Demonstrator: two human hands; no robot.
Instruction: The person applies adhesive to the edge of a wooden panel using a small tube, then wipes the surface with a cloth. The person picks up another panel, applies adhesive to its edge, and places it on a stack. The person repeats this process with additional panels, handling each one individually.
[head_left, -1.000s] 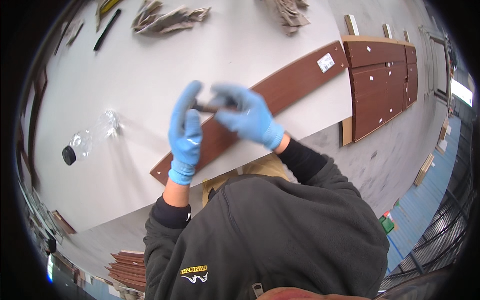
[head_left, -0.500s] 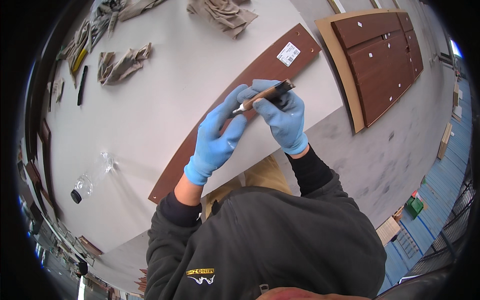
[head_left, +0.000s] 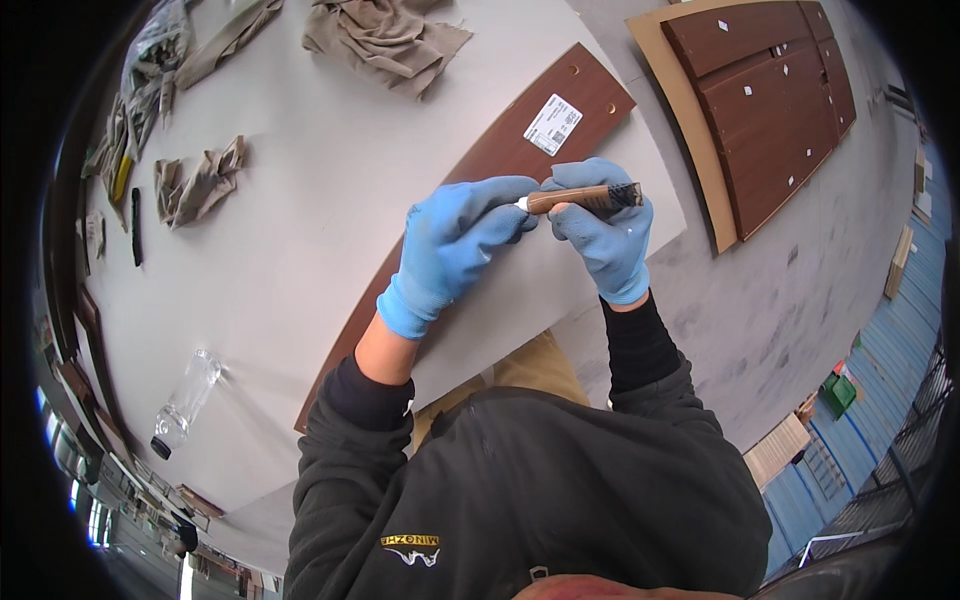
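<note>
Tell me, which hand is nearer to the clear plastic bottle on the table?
Left. The left hand is up and right of the clear plastic bottle, not touching it; the right hand, holding the brown tube, is farther right.

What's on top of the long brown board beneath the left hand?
A white label shows near its far end, beside two small round marks. The left hand and forearm hide much of the board; anything on that stretch cannot be seen.
</note>
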